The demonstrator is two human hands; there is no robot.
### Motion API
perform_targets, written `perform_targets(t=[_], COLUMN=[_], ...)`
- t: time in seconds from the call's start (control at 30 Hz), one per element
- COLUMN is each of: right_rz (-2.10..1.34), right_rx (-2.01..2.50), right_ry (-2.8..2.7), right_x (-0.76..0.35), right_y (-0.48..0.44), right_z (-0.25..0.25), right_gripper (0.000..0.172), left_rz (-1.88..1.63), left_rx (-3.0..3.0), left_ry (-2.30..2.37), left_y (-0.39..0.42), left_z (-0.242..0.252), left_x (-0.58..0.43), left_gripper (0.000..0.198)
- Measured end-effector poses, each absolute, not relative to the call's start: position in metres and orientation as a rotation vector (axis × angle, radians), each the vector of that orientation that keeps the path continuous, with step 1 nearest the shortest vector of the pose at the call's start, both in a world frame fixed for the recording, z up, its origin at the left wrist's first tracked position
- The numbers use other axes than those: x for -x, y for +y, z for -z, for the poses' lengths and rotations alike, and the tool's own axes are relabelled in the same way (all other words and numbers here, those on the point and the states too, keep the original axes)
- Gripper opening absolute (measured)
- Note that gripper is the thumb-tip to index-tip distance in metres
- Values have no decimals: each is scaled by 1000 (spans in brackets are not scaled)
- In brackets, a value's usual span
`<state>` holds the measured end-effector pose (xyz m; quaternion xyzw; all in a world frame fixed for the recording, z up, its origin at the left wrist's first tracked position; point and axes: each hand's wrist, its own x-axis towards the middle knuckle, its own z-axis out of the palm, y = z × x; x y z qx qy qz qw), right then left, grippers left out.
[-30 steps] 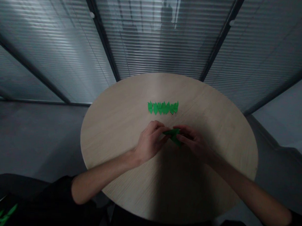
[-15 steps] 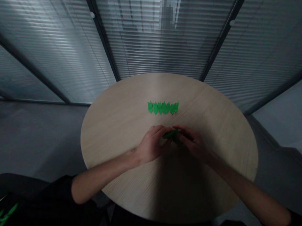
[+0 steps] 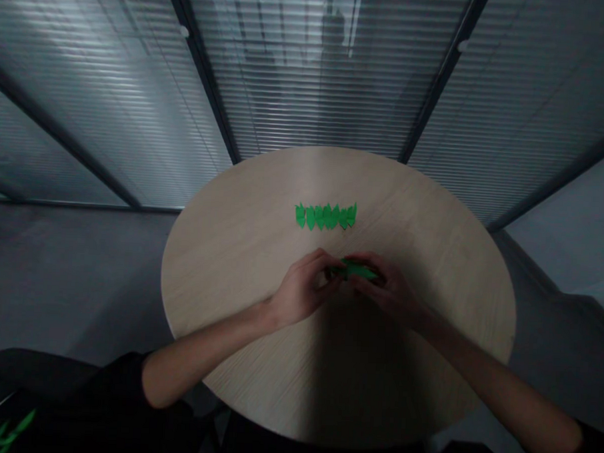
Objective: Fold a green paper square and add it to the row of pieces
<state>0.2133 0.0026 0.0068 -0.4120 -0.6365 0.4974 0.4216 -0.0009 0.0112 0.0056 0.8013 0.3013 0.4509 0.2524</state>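
a green paper (image 3: 360, 270) is gripped by the left hand (image 3: 302, 286) and right hand (image 3: 395, 294), fingers (image 3: 324, 259) closed on it; its ends are partly covered, its folds blurred.

Dim light through slatted blinds (image 3: 287, 106)

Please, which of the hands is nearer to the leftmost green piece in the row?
Left. In the picture, the left hand is almost straight below the leftmost green piece; the right hand is also below, but farther to the right.
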Motion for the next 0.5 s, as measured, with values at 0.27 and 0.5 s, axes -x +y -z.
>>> perform_targets(t=[0.27, 0.5], right_rz=[-1194, -1277], right_rx=[1040, 1019], right_ry=[-1646, -1609], right_x=[-215, -220], right_y=[2, 2], right_z=[0, -4], right_gripper=[31, 33], left_rz=[-1284, -1290], left_rx=[-2151, -2173], left_ry=[857, 861], left_y=[12, 11], left_z=[-6, -6], left_x=[1, 0], left_gripper=[5, 5])
